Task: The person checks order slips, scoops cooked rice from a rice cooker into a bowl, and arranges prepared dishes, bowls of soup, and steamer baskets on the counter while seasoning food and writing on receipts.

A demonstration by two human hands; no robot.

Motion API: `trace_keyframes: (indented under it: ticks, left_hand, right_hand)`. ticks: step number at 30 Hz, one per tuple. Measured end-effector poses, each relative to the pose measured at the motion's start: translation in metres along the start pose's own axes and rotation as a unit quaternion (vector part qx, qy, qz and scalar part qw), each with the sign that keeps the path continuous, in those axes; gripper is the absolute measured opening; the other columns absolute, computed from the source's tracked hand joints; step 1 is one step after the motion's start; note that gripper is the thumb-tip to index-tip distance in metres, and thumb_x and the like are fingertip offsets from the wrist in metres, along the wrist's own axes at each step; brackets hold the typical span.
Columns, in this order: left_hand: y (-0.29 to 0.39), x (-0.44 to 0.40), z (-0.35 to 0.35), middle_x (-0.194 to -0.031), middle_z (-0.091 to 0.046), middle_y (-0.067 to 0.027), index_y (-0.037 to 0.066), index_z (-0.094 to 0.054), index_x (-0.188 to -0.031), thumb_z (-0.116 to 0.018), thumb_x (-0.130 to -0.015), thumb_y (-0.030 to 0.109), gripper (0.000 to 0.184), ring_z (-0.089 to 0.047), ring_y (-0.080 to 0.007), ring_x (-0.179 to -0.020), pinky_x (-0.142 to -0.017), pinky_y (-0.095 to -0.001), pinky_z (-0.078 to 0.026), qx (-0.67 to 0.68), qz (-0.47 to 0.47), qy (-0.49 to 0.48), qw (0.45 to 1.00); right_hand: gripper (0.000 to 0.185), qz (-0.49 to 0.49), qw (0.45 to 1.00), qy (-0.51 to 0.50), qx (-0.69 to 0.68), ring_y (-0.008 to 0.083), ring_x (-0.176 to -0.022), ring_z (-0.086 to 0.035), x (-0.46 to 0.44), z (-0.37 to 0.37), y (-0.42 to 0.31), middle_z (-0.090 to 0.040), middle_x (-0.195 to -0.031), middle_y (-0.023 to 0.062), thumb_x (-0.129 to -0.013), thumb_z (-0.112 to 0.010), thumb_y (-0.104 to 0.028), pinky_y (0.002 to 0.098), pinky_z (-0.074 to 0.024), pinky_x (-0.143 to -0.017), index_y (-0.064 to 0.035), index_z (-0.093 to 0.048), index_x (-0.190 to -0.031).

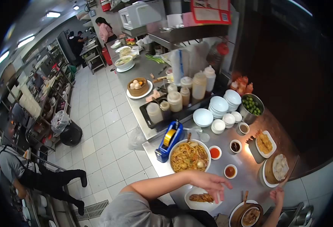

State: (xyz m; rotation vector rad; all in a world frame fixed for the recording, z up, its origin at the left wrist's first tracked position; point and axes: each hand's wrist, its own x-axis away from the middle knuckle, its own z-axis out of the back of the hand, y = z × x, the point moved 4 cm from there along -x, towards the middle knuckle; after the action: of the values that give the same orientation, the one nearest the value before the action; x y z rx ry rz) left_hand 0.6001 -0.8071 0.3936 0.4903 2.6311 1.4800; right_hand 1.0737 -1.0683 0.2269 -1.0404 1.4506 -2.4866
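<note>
One white plate | below left fingers | right fingers near bamboo steamer

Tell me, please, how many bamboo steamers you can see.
3. The far steamer is beyond the blue tape dispenser, the second steamer just beyond the right hand, the third steamer at the picture's lower edge, holding a bowl. More may be hidden.

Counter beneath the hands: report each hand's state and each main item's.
Left hand: open, fingers apart
Right hand: fingers curled, grip unclear
White plate: holding browned food
Dumpling steamer: uncovered, filled
Noodle bowl: uncovered, filled
Red sauce: uncovered
Tape dispenser: loaded with yellow tape
Steel pot: uncovered, holding green fruit
Pale bowls: stacked
</note>
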Motion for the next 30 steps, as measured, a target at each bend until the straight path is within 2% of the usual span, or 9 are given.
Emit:
trace_keyframes:
  ticks: [1,4,9,15,18,19,23,25,30]
  left_hand:
    - [0.001,0.023,-0.002,-0.107,-0.056,-0.0138,0.003,-0.02,-0.135,-0.036,-0.096,0.025,0.047,-0.059,-0.0205,-0.095,-0.085,-0.0315,-0.044,0.004,-0.008,-0.017,1.0]
    - [0.009,0.094,-0.006,-0.103,-0.057,-0.0137,0.002,-0.019,-0.136,-0.036,-0.096,0.026,0.049,-0.06,-0.0204,-0.093,-0.083,-0.0306,-0.045,-0.024,-0.024,-0.003,0.999]
    - [0.017,0.221,-0.004,-0.1,-0.057,-0.013,0.001,-0.02,-0.136,-0.035,-0.097,0.025,0.049,-0.06,-0.0194,-0.091,-0.083,-0.0296,-0.045,-0.074,-0.035,0.017,0.996]
    - [0.023,0.421,0.014,-0.1,-0.058,-0.0136,-0.001,-0.025,-0.134,-0.036,-0.097,0.022,0.045,-0.058,-0.019,-0.094,-0.085,-0.0307,-0.044,-0.143,-0.061,0.11,0.982]
    - [0.033,0.518,0.009,-0.103,-0.057,-0.0164,-0.002,-0.024,-0.134,-0.034,-0.097,0.02,0.045,-0.057,-0.0233,-0.097,-0.087,-0.0338,-0.043,-0.141,-0.078,0.153,0.975]
    - [0.035,0.545,0.007,-0.104,-0.057,-0.0171,-0.002,-0.024,-0.134,-0.034,-0.097,0.019,0.044,-0.057,-0.0246,-0.098,-0.088,-0.0348,-0.043,-0.134,-0.088,0.16,0.974]
    - [0.04,0.624,0.02,-0.103,-0.057,-0.0166,-0.003,-0.024,-0.133,-0.034,-0.097,0.017,0.043,-0.057,-0.0237,-0.1,-0.091,-0.0338,-0.041,-0.127,-0.147,0.193,0.962]
    - [0.044,0.633,0.027,-0.106,-0.056,-0.0176,-0.002,-0.024,-0.134,-0.034,-0.096,0.017,0.043,-0.056,-0.0252,-0.102,-0.091,-0.0348,-0.04,-0.136,-0.153,0.184,0.961]
    - [0.068,0.645,0.055,-0.11,-0.054,-0.0201,-0.004,-0.024,-0.133,-0.033,-0.096,0.011,0.041,-0.055,-0.0294,-0.103,-0.091,-0.0381,-0.04,-0.161,-0.133,0.159,0.965]
  right_hand:
    - [0.024,0.008,0.995,0.026,0.099,0.0144,-0.059,-0.06,0.007,0.006,-0.011,-0.06,-0.08,0.0062,-0.09,-0.045,-0.018,0.0245,-0.0469,-0.046,-0.0117,-0.047,-0.113]
    - [0.023,0.082,0.985,0.056,0.138,0.0108,-0.058,-0.057,0.05,0.006,-0.061,-0.06,-0.079,0.0032,-0.089,-0.048,-0.021,0.0233,-0.0447,-0.046,-0.0115,-0.051,-0.109]
    - [0.03,0.262,0.956,0.043,0.12,0.0079,-0.068,-0.058,0.225,-0.119,-0.197,-0.062,-0.084,0.0005,-0.086,-0.054,-0.026,0.0217,-0.0449,-0.053,-0.0103,-0.053,-0.111]
    - [0.032,0.377,0.9,-0.211,0.046,0.0119,-0.08,-0.061,0.421,-0.36,-0.28,-0.063,-0.094,0.0076,-0.087,-0.053,-0.015,0.0231,-0.05,-0.066,0.0,-0.051,-0.115]
    - [0.036,0.398,0.802,-0.39,0.213,0.0162,-0.091,-0.061,0.493,-0.471,-0.306,-0.062,-0.102,0.0102,-0.087,-0.055,-0.012,0.0278,-0.0486,-0.079,0.0002,-0.048,-0.12]
    - [0.038,0.419,0.748,-0.419,0.298,0.016,-0.094,-0.06,0.519,-0.506,-0.32,-0.061,-0.104,0.0103,-0.087,-0.054,-0.012,0.0283,-0.0476,-0.082,0.0007,-0.046,-0.122]
    - [0.041,0.458,0.678,-0.461,0.343,0.0142,-0.097,-0.058,0.576,-0.598,-0.391,-0.061,-0.106,0.0085,-0.088,-0.055,-0.018,0.0278,-0.0462,-0.084,0.0,-0.046,-0.123]
    - [0.041,0.47,0.677,-0.444,0.351,0.0137,-0.096,-0.058,0.573,-0.618,-0.425,-0.061,-0.105,0.0084,-0.088,-0.056,-0.021,0.0276,-0.0466,-0.082,-0.001,-0.048,-0.122]
    - [0.036,0.499,0.758,-0.184,0.378,0.013,-0.093,-0.057,0.523,-0.641,-0.533,-0.062,-0.102,0.0045,-0.088,-0.052,-0.024,0.0289,-0.047,-0.078,-0.0039,-0.053,-0.117]
